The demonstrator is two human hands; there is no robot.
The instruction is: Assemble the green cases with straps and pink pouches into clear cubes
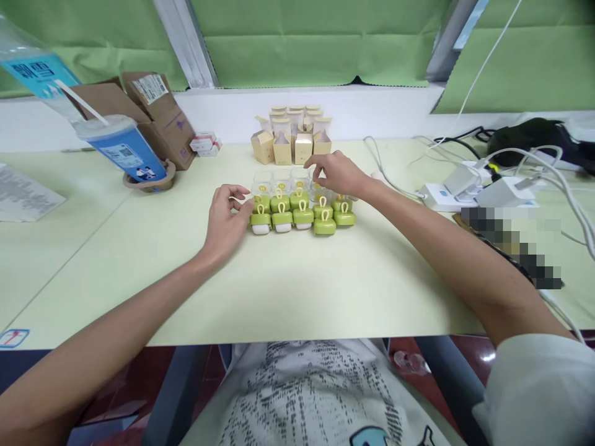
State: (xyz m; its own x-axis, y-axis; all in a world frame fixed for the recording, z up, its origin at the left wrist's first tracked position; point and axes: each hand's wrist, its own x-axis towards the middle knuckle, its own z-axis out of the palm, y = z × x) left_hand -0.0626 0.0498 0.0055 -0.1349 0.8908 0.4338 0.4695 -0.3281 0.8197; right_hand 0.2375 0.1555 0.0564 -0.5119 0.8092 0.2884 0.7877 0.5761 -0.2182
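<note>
Two rows of small green cases [303, 215] with cream loops on top stand grouped mid-table. Several show white lower parts. Behind them are clear plastic containers [281, 186] with yellow marks. My left hand [229, 214] rests at the left end of the group, fingers loosely curved and apart, thumb against the leftmost green case. From the right, my right hand [338, 173] reaches over the clear containers with thumb and index finger pinched at the rim of one. The palm partly hides the containers beneath it.
Open cream cardboard boxes [292, 136] stand against the wall. To the left are a blue drink cup [132, 152], a bottle [39, 74], a brown carton [162, 124] and small white-red boxes [206, 144]. Chargers on a power strip [446, 195] and cables lie right.
</note>
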